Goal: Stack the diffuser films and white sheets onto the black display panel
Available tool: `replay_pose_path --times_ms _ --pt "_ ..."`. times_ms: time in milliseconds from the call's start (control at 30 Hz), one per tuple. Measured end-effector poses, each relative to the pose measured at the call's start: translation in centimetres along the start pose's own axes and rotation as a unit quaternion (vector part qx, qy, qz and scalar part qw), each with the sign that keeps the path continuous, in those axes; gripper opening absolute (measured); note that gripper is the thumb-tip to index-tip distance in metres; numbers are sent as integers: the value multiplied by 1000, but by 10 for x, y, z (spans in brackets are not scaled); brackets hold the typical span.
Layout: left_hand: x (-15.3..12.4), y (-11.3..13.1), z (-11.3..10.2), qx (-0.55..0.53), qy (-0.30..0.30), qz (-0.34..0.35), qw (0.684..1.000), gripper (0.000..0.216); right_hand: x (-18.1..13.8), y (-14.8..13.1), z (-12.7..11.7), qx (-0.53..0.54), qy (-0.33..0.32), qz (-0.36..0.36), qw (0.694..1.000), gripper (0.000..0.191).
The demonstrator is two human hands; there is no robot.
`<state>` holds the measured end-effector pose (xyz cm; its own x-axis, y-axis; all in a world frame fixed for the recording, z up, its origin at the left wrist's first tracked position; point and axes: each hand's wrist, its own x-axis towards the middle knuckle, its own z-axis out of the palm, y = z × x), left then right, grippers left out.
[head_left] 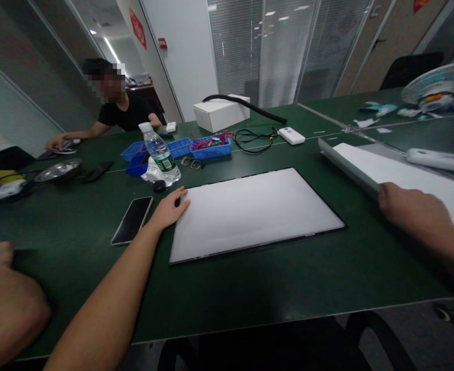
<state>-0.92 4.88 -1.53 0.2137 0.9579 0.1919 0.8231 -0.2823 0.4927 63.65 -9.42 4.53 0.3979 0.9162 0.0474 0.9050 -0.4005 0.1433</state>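
Note:
A white rectangular panel with thin black edges lies flat on the green table. My left hand rests at its left edge, thumb and forefinger apart and touching the far left corner. On the right, my right hand is closed around the near edge of a large white sheet with a grey raised border. That sheet is tilted, its border lifted off the tabletop. The fingertips under it are hidden.
A phone lies left of my left hand. Behind stand a water bottle, blue bins with wires and a white box. Another person's hand is at the near left; a person sits across. A fan lies far right.

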Motion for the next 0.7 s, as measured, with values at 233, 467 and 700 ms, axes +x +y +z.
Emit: replay_pose_path --times_ms 233,467,700 --pt "0 -2 1 4 -2 2 1000 72 -41 -45 -18 -30 224 -119 967 51" --pt "1 -1 0 7 -8 12 1000 82 -82 -119 -4 75 327 -462 821 34" --pt "1 -3 1 -1 -10 10 1000 82 -89 -146 18 146 264 -558 773 31"
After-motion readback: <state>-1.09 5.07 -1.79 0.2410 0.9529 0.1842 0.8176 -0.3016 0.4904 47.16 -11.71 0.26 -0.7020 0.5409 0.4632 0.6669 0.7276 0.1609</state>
